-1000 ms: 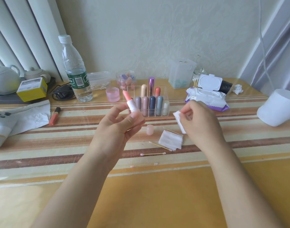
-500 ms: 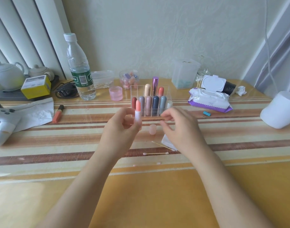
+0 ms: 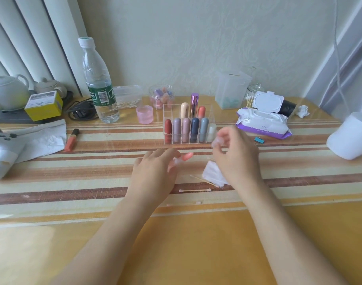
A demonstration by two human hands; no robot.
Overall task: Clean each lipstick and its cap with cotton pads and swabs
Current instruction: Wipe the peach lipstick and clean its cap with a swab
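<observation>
Holding the lipstick low over the table in my left hand, fingers curled round its base, I pinch what looks like its cap (blurred) in my right hand; I'd line them up squarely before pressing, clear of the cotton pads.

- Clear water bottle, green label, stood upright at back left.
- White teapot sat far left, with a yellow box just in front of it.
- Black cable lay beside the bottle.
- Pink jar stood right of the bottle.
- Wipes pack lay back right with its lid open; blue binder clip near it.
- White cup was at the right edge.
</observation>
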